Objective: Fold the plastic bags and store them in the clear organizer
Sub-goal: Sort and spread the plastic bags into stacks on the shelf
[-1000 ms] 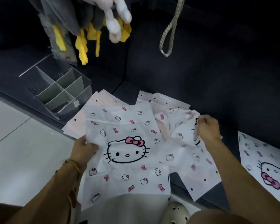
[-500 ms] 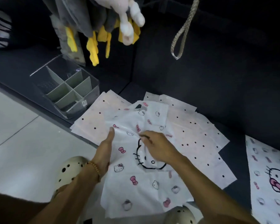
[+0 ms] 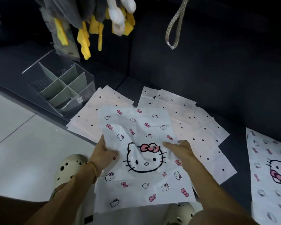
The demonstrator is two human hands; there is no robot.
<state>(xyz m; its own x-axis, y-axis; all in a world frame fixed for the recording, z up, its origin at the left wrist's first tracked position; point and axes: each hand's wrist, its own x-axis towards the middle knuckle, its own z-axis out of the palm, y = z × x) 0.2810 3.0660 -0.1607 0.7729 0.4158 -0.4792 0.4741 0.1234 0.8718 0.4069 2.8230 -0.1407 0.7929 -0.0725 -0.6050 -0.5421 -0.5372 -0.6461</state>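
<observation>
A white plastic bag with a cat face and pink bows [image 3: 139,179] lies spread flat on top of several pale pink dotted bags [image 3: 201,127] on a dark seat. My left hand [image 3: 104,153] rests flat on the bag's left edge, fingers apart. My right hand [image 3: 180,148] lies palm down on its right side, fingers stretched toward the cat face. The clear organizer [image 3: 62,85] with grey dividers stands at the back left on the seat; what I can see of its compartments holds nothing.
Another cat-print bag [image 3: 269,172] lies at the right edge. Yellow and white plush legs [image 3: 94,30] and a braided loop [image 3: 173,28] hang above. The seat's front edge runs diagonally; white tiled floor [image 3: 23,143] and my cream clogs [image 3: 66,169] are below.
The bag was held up by both hands, then laid on the pile. It now lies flat, with my hands moved apart to its left and right sides.
</observation>
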